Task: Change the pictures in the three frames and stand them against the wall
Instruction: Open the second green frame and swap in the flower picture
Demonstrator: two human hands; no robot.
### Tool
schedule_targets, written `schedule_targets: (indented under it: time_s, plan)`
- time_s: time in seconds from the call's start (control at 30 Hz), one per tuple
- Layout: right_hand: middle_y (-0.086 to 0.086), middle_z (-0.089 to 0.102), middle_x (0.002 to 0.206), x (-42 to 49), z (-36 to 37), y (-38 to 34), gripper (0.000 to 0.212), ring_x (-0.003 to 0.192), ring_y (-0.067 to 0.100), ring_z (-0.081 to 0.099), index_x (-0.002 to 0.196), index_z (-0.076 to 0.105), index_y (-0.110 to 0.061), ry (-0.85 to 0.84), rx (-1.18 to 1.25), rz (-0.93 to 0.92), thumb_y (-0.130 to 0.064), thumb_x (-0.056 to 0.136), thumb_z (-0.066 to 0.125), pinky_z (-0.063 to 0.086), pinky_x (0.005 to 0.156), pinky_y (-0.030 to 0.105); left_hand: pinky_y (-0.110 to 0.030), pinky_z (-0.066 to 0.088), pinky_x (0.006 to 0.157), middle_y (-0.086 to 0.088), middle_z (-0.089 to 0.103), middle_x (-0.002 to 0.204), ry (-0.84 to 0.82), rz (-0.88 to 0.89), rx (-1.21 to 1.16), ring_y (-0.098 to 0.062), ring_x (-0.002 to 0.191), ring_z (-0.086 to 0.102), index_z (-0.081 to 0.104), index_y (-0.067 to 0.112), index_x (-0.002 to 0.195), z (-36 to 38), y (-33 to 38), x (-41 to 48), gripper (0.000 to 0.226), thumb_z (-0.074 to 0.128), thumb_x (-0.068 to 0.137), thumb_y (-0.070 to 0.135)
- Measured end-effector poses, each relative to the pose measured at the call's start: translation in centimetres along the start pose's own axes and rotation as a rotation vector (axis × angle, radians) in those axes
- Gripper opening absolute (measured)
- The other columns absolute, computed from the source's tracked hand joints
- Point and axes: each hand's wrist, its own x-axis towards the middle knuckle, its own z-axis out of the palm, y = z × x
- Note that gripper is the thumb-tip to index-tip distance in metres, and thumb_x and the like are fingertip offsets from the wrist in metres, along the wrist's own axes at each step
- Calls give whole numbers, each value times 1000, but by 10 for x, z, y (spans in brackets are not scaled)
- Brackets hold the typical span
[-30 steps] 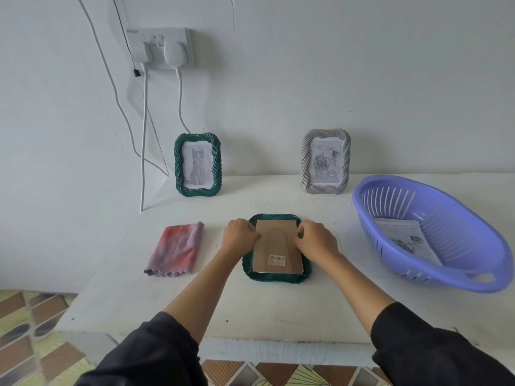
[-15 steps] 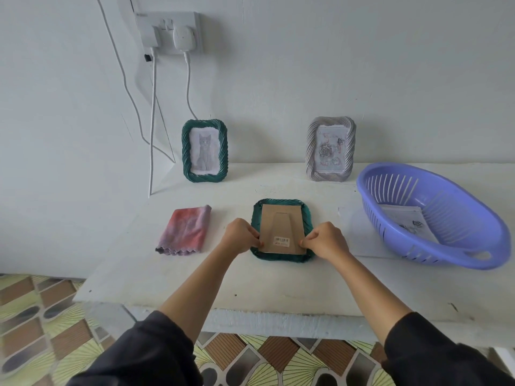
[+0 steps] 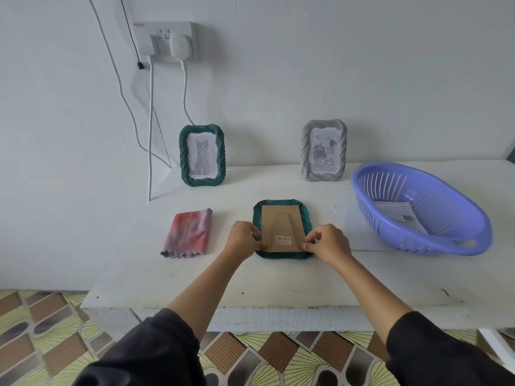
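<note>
1. Table (image 3: 278, 280): white, set against the wall, and carries all the work items.
2. Basket (image 3: 446, 201): at the right, well apart from the work. It holds loose printed sheets (image 3: 395, 215), probably the picture stock.
3. Cat frame (image 3: 202, 159) and grey frame (image 3: 324, 150): upright, leaning on the wall. I judge these two finished.
4. Face-down frame (image 3: 306, 218): flat at mid-table, glass side down so the back is reachable.
5. Cloth (image 3: 188, 234): folded, left of that frame, untouched. Likely for wiping.
6. Backing board (image 3: 282, 227): brown, lying in the frame's recess with the stand flap flat.
7. Left hand (image 3: 242, 240): fingers curled onto the board's lower-left edge. Right hand (image 3: 328, 243): pinches the lower-right corner. Probably seating the board evenly.
</note>
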Motion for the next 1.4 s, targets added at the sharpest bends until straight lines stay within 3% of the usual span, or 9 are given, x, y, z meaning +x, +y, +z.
schedule_targets:
  time_s: [0.17, 0.3, 0.4, 0.47, 0.6, 0.73, 0.97, 1.17, 1.4]
  plan:
    - [-14, 49, 70, 0, -4, 3, 6, 75, 14, 57, 77, 73, -13, -50, -95, -205, -17, 78, 70, 35, 64, 22, -10, 32, 63, -3, 73, 94, -74, 204, 70, -11, 78, 55, 78, 15, 85, -7, -11, -2, 11, 74, 75, 16]
    - [-16, 55, 67, 4, -12, 7, 19, 63, -1, 50, 85, 74, -12, -190, -110, -268, -26, 73, 76, 36, 59, 19, -22, 47, 81, 0, 73, 98, -169, 251, 94, -9, 84, 58, 77, 16, 92, -14, -18, -3, 18, 76, 75, 22]
    - [4, 67, 81, 8, -12, 8, 25, 74, 20, 60, 87, 72, -5, -222, -167, -302, -27, 75, 75, 44, 67, 31, -24, 46, 82, -1, 71, 101, -175, 292, 134, -15, 89, 61, 77, 13, 92, -14, -16, -2, 18, 75, 76, 22]
    - [21, 66, 86, 9, -11, 10, 32, 80, 36, 60, 85, 67, 3, -219, -218, -347, -27, 77, 72, 43, 64, 34, -27, 46, 82, -2, 69, 102, -185, 322, 169, -17, 91, 61, 76, 13, 92, -15, -16, -2, 18, 74, 78, 23]
    - [29, 60, 84, 8, -10, 12, 38, 80, 39, 57, 75, 58, 9, -219, -278, -429, -27, 80, 68, 29, 60, 29, -30, 44, 83, 2, 68, 105, -203, 377, 272, -16, 93, 59, 76, 17, 94, -18, -16, -1, 22, 73, 78, 31]
    - [15, 45, 67, 7, -12, 9, 39, 71, 36, 51, 68, 54, 6, -206, -297, -474, -28, 82, 65, 28, 59, 30, -29, 44, 82, 5, 65, 111, -204, 441, 382, -14, 96, 58, 76, 19, 97, -20, -15, -2, 25, 68, 81, 36]
    - [17, 63, 79, 1, -12, 5, 33, 77, 26, 56, 71, 60, 5, -152, -330, -528, -24, 87, 60, 39, 66, 31, -29, 46, 79, 9, 64, 114, -130, 519, 476, -15, 97, 57, 75, 22, 97, -17, -15, -9, 26, 56, 89, 37]
    - [17, 62, 83, 0, -10, 4, 29, 83, 26, 55, 75, 59, 7, -113, -337, -533, -17, 90, 54, 43, 74, 35, -28, 47, 76, 7, 69, 104, -48, 480, 385, -16, 92, 59, 77, 18, 89, -12, -12, -8, 21, 61, 86, 31]
    - [1, 53, 76, -2, -10, 3, 24, 82, 20, 53, 69, 56, -6, -117, -318, -510, -17, 90, 55, 42, 73, 29, -21, 41, 72, 4, 71, 95, -49, 377, 203, -14, 84, 63, 77, 12, 83, -8, -17, -3, 16, 71, 78, 25]
